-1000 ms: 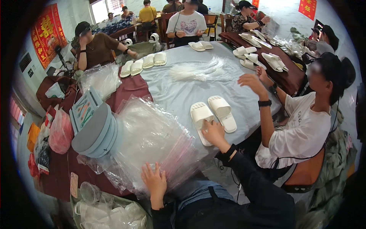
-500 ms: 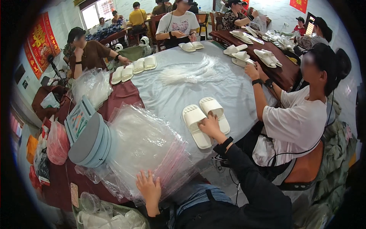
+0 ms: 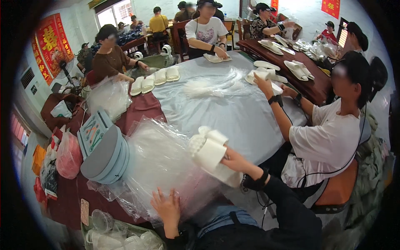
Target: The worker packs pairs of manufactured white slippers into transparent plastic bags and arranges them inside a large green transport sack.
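Note:
My right hand (image 3: 237, 160) grips a pair of white slippers (image 3: 210, 154), pressed together and lifted above the near edge of the table. They are tilted and slightly blurred, with bumpy insoles and wide straps. My left hand (image 3: 166, 207) rests with spread fingers on the near edge of a stack of clear plastic bags (image 3: 152, 160). The slippers hang over the right side of that stack. Whether they touch the bags I cannot tell.
Grey-blue rounded pieces (image 3: 109, 156) stand left of the bags. Thin clear plastic (image 3: 216, 85) lies mid-table; white slippers (image 3: 160, 76) line the far left. A co-worker's hands (image 3: 263, 83) handle slippers at right. A bin of clear plastic items (image 3: 125, 237) sits lower left.
My right hand has picked the slippers up from the table and brought them left and nearer, toward the bags. My left hand stays on the stack.

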Demonstrator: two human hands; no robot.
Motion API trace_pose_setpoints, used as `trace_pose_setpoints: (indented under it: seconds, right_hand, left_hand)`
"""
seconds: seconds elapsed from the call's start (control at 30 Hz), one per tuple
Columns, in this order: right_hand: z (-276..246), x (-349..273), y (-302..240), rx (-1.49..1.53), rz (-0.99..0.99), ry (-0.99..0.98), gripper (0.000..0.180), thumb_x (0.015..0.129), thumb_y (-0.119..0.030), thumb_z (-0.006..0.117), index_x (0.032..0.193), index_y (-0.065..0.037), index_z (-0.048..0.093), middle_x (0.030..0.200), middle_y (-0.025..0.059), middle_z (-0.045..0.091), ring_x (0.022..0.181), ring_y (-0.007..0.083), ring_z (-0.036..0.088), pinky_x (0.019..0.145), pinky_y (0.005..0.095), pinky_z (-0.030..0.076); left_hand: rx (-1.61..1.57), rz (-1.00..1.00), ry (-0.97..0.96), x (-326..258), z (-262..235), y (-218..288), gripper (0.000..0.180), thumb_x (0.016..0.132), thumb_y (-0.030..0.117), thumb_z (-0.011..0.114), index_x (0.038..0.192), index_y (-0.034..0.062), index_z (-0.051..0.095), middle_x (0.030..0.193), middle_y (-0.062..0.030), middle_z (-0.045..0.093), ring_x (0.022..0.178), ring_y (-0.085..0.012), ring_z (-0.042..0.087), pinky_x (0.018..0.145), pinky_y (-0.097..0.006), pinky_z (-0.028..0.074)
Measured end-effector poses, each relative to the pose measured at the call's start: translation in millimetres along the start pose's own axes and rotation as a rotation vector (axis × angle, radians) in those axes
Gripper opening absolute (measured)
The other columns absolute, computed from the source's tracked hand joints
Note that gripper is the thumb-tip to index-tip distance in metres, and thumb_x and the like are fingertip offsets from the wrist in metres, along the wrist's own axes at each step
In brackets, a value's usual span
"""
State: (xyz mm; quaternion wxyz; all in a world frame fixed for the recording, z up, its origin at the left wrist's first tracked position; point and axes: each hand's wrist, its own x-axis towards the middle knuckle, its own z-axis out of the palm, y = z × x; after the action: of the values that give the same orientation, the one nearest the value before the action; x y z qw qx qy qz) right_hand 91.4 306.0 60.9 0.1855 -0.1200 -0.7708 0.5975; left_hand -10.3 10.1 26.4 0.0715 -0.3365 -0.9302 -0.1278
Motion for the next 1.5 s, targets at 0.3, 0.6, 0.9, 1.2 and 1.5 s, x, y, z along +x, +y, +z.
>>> trace_pose_setpoints:
  seconds: [0.3,0.6,0.9,1.2,1.5]
  right_hand:
    - [37,-45,-35,0.131,-0.001,-0.738,0.051,0.085,-0.014,0.053,0.131,-0.002,0.034,0.131,0.0101,0.04,0.12,0.0182,0.035,0.1,0.0314,0.028]
    - [45,-56,-50,0.167,-0.062,-0.882,0.055,0.087,-0.022,0.054,0.133,-0.002,0.032,0.135,0.012,0.034,0.124,0.0204,0.031,0.102,0.0327,0.025]
    - [50,-56,-44,0.198,-0.043,-0.894,0.053,0.085,-0.019,0.055,0.131,-0.001,0.034,0.135,0.0136,0.032,0.125,0.023,0.029,0.103,0.0336,0.023]
    - [55,-47,-43,0.187,-0.163,-0.872,0.053,0.085,-0.018,0.055,0.13,0.001,0.034,0.131,0.0142,0.038,0.122,0.0218,0.033,0.1,0.032,0.027]
    - [55,-47,-57,0.224,-0.129,-0.908,0.045,0.085,-0.02,0.054,0.123,0.0,0.041,0.121,0.0137,0.04,0.111,0.0211,0.04,0.09,0.0298,0.035]
  left_hand:
    - [-0.016,0.119,0.021,14,19,-16,0.044,0.076,0.027,0.057,0.114,0.0061,0.053,0.125,-0.0159,0.045,0.113,-0.0359,0.04,0.094,-0.052,0.028]
    - [-0.267,0.055,0.221,26,13,-19,0.037,0.075,0.016,0.053,0.109,0.0009,0.055,0.112,-0.0152,0.054,0.102,-0.033,0.048,0.087,-0.043,0.036]
    - [-0.389,-0.082,0.235,34,0,-22,0.028,0.076,0.004,0.048,0.102,0.0005,0.059,0.1,-0.0165,0.059,0.092,-0.0327,0.053,0.081,-0.039,0.041]
    - [-0.83,-0.326,0.215,33,11,-37,0.028,0.082,0.005,0.046,0.106,-0.0046,0.057,0.102,-0.0165,0.059,0.1,-0.0279,0.053,0.087,-0.035,0.04]
    - [-0.219,0.16,0.272,34,28,-47,0.037,0.074,0.016,0.06,0.109,0.0053,0.059,0.114,-0.0142,0.054,0.106,-0.0302,0.049,0.086,-0.042,0.038]
